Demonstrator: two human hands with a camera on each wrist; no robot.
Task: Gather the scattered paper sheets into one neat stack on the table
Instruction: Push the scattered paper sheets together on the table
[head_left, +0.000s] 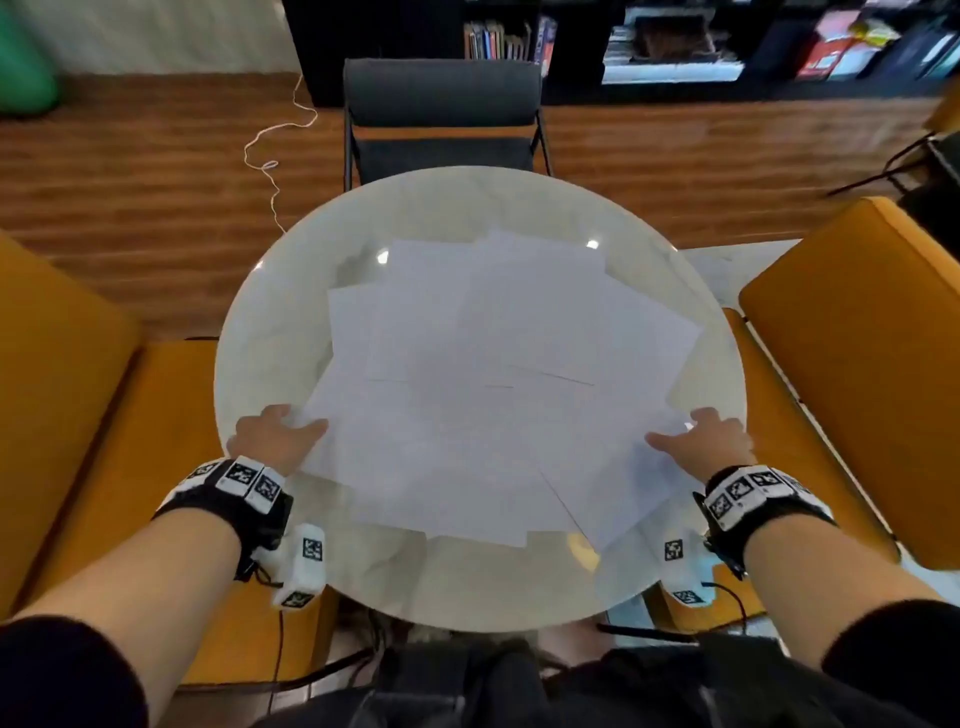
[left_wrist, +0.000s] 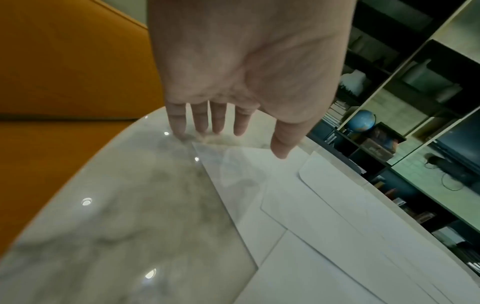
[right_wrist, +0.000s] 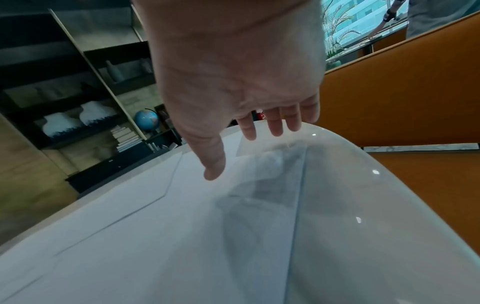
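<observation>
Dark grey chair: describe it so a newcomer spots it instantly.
Start at the round marble-look table covered with white paper sheets. The dark grey chair stands at its far edge, before the black bookshelf. The seats flanking the table are orange; this alone is grey.

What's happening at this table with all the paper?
A person sits at a round marble table where white paper sheets lie fanned out and overlapping, not yet a neat stack. The left hand is at the left edge of the spread and the right hand at the right edge, both with straight fingers. It looks as if the sheets are about to be pushed together from both sides.
</observation>
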